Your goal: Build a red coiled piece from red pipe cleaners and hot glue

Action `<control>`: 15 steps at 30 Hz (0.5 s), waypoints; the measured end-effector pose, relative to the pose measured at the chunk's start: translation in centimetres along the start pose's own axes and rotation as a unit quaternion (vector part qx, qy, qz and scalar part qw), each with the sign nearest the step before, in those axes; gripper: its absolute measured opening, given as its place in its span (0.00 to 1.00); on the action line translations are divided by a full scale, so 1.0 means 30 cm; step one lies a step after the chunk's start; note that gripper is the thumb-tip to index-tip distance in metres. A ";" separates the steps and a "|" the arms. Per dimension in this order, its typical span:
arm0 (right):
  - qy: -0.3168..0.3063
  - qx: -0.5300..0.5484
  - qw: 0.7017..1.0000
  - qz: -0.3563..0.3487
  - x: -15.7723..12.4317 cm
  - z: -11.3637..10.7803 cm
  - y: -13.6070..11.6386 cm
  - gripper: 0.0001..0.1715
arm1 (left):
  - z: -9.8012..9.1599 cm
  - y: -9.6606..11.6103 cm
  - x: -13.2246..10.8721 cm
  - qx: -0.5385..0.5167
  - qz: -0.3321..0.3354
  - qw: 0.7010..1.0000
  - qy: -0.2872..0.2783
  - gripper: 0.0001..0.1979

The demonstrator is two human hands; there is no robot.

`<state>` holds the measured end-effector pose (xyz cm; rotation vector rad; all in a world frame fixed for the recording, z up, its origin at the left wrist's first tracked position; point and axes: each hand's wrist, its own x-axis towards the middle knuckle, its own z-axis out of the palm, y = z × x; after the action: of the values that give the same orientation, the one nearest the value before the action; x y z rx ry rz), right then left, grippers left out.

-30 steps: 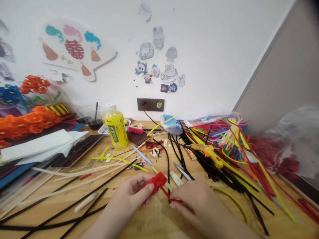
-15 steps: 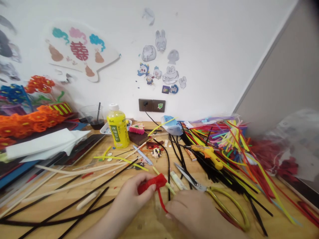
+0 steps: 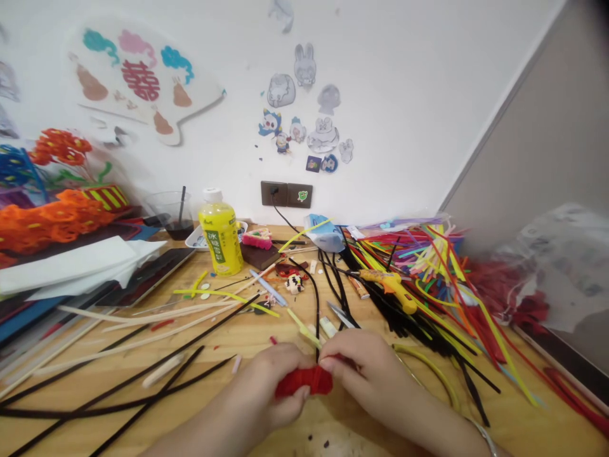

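Note:
A red fuzzy piece (image 3: 311, 380) is held between my two hands over the near middle of the wooden table. My left hand (image 3: 278, 381) is closed on its left part, thumb below and fingers above. At its upper right end, my right hand (image 3: 354, 368) pinches something red, its thumb and forefinger pressed together. The fingertips partly hide the end of the piece. Scissors (image 3: 340, 313) with yellow handles lie partly under my right hand. Just beyond my hands are a pale yellow strip (image 3: 302, 327) and a whitish tube (image 3: 328, 327).
Black and cream stems (image 3: 143, 343) cross the left side. A yellow drink bottle (image 3: 221, 238), a cup (image 3: 178, 219) and a small figure (image 3: 294, 284) stand farther back. A yellow glue gun (image 3: 392, 287) lies on bundled stems (image 3: 428, 304) at the right.
The red piece has come lower and nearer. My right hand has moved up to its right end, now covering part of the scissors. The hanging red strand no longer shows below. The view has shifted slightly.

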<state>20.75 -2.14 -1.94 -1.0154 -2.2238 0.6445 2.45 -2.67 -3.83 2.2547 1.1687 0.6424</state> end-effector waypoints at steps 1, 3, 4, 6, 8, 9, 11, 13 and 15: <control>-0.001 0.025 0.999 0.020 0.004 -0.001 0.004 0.12 | 0.000 0.000 -0.002 -0.008 0.008 1.000 -0.001 0.10; -0.004 0.085 0.995 0.059 0.012 0.001 0.015 0.10 | 0.001 -0.001 -0.007 -0.022 0.026 0.999 0.007 0.10; -0.004 0.118 0.990 0.078 0.015 0.003 0.021 0.09 | 0.003 -0.003 -0.009 -0.030 0.036 0.999 0.016 0.09; -0.001 0.183 0.977 0.110 0.023 0.011 0.035 0.07 | 0.005 -0.006 -0.011 -0.046 0.055 0.996 0.042 0.09; 0.002 0.241 0.961 0.134 0.030 0.021 0.049 0.09 | 0.004 -0.007 -0.012 -0.061 0.068 0.994 0.066 0.09; 0.002 0.267 0.953 0.145 0.033 0.028 0.054 0.10 | 0.003 -0.006 -0.012 -0.063 0.068 0.993 0.074 0.09; -0.003 0.317 0.933 0.172 0.037 0.041 0.062 0.14 | 0.000 -0.004 -0.013 -0.061 0.063 0.993 0.080 0.08; -0.012 0.365 0.908 0.205 0.040 0.056 0.065 0.18 | 0.003 -0.002 -0.015 -0.061 0.053 0.993 0.086 0.07; -0.020 0.400 0.886 0.233 0.039 0.071 0.065 0.21 | 0.008 0.000 -0.017 -0.072 0.038 0.990 0.116 0.06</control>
<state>19.63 -0.43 -4.30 -1.0622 -1.4588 1.6307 2.35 -3.14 -4.09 2.1531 1.1085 1.0098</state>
